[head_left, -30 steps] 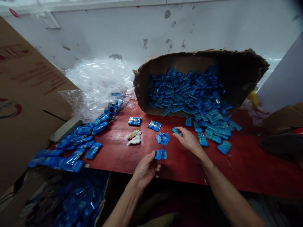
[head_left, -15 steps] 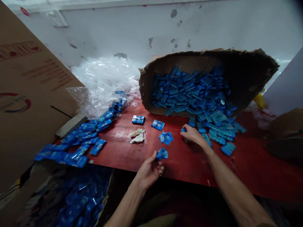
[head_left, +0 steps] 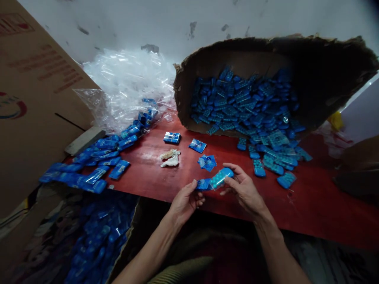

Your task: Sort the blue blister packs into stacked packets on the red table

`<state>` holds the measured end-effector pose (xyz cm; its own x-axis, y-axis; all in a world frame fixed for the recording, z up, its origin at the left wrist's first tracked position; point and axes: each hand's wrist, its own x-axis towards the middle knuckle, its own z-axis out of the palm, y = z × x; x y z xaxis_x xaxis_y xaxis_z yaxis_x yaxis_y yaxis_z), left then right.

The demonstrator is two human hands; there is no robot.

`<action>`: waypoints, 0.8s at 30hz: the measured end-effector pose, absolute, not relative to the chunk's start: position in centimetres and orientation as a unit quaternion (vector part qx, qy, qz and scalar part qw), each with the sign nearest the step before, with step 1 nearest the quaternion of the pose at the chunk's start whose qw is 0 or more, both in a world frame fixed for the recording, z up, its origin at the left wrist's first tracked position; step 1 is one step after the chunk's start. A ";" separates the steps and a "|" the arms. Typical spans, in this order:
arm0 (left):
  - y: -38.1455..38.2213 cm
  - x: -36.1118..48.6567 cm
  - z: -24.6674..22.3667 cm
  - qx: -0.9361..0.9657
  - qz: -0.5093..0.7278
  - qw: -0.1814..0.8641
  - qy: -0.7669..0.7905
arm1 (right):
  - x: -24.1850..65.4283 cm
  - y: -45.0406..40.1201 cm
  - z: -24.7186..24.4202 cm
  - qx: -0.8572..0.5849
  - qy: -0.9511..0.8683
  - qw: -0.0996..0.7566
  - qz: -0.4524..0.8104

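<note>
Near the table's front edge, my left hand (head_left: 187,198) pinches a small blue printed sleeve (head_left: 203,184) between thumb and fingers. My right hand (head_left: 243,188) grips a blue packet with light-blue bumps (head_left: 220,178) under a clear cover. The packet's left end meets the sleeve's right end; whether it is inside cannot be seen. Just beyond lie loose blue printed sleeves (head_left: 207,161), with a flat blue card-like piece (head_left: 197,145) and a small stack of the same (head_left: 171,137) farther back. A crumpled whitish scrap (head_left: 170,157) rests left of them.
A torn cardboard box (head_left: 183,122) on its side spills bumpy blue packets onto the red table (head_left: 154,177). Sleeved blue packs (head_left: 100,161) are piled at left, before clear plastic (head_left: 127,90). A large carton (head_left: 41,90) stands left; more blue packs (head_left: 100,236) lie below.
My right hand has come left from the spilled packets with one bumpy blue packet, bringing it up against the sleeve in my left hand. The view has tilted down slightly.
</note>
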<state>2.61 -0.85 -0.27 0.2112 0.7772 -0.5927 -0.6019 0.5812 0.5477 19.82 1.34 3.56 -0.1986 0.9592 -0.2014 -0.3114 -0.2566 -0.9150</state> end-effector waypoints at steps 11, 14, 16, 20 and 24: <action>-1.1 2.4 0.2 0.137 0.464 0.765 0.425 | 19.3 -0.5 3.6 -0.461 -0.396 0.522 0.599; -1.3 2.5 0.4 0.144 0.484 0.751 0.425 | 18.8 -0.9 3.5 -0.474 -0.391 0.539 0.577; -1.5 2.6 0.6 0.150 0.496 0.739 0.429 | 18.4 -1.2 3.3 -0.480 -0.387 0.545 0.568; -1.8 2.9 0.9 0.156 0.510 0.719 0.446 | 18.0 -1.8 3.0 -0.494 -0.378 0.558 0.549; -2.0 3.0 0.9 0.156 0.504 0.726 0.442 | 17.9 -2.1 2.9 -0.500 -0.381 0.564 0.535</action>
<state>2.97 -2.01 0.92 0.1015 0.8691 -0.4841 -0.5929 0.4436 0.6720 17.91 -2.09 2.90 0.1365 0.9850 -0.1057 -0.2235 -0.0733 -0.9719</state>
